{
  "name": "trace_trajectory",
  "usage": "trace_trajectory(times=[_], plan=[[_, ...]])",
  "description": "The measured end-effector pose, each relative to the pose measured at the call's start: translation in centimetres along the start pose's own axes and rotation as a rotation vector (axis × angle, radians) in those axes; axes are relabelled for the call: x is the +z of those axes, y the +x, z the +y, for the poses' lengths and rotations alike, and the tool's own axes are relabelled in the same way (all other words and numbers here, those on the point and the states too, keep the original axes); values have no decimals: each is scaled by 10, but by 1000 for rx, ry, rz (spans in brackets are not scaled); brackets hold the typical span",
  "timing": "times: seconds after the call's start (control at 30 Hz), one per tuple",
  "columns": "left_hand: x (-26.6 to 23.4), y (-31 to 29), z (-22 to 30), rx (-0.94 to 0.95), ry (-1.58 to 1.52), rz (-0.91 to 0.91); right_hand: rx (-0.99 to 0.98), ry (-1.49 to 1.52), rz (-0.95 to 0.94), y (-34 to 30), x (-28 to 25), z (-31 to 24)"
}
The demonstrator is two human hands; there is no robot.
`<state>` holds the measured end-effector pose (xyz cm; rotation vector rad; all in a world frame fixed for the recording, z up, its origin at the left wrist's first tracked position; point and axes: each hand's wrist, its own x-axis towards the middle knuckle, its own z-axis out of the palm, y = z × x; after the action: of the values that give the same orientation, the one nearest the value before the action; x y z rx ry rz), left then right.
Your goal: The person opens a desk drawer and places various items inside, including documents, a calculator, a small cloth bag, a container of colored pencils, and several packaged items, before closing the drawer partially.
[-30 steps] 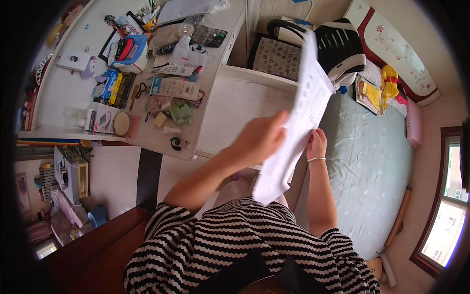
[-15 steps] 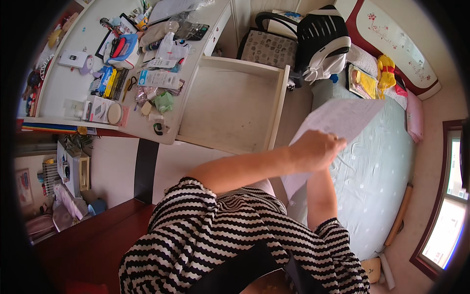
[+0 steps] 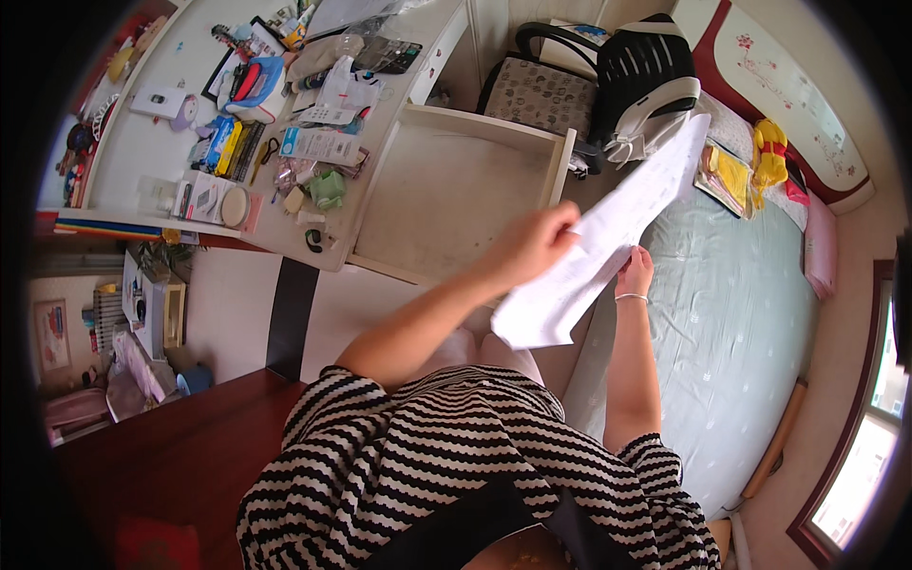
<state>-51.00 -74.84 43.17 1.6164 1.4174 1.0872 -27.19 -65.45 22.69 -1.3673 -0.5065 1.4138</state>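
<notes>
A long white printed sheet of paper (image 3: 608, 228) is held up in front of me, tilted between the open drawer and the bed. My left hand (image 3: 543, 245) is closed at its left edge, with the fingers curled. On the opposite edge, my right hand (image 3: 635, 273) pinches the paper between thumb and fingers; a bracelet circles that wrist. Just left of the sheet, the pulled-out white drawer (image 3: 456, 195) shows its bare bottom.
The white desk (image 3: 133, 180) at left carries scissors (image 3: 271, 148), a blue pouch (image 3: 261, 90), a green item (image 3: 328, 188) and packages. A chair (image 3: 540, 93) and a black-and-white backpack (image 3: 648, 81) stand behind. The bed (image 3: 731, 323) lies right, with a yellow plush toy (image 3: 768, 152).
My left hand has moved left and up, away from in front of my right hand, which now shows. The paper has swung to a steeper slant. The whole view has shifted slightly.
</notes>
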Motion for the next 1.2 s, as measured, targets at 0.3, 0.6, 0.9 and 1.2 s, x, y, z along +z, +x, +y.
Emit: trace_trajectory(times=[0.3, 0.6, 0.9, 1.2], plan=[[-116, -49, -157, -428, 29, 257, -348, -541, -256, -12, 76, 11], [-149, -67, -281, -565, 206, 392, -652, -1246, -252, -40, 166, 48], [-131, -71, -360, -701, 344, 308, -598, -1581, -359, -34, 199, 89], [-130, -68, -389, -810, 474, 170, -169, -1503, -234, -8, 205, 143]])
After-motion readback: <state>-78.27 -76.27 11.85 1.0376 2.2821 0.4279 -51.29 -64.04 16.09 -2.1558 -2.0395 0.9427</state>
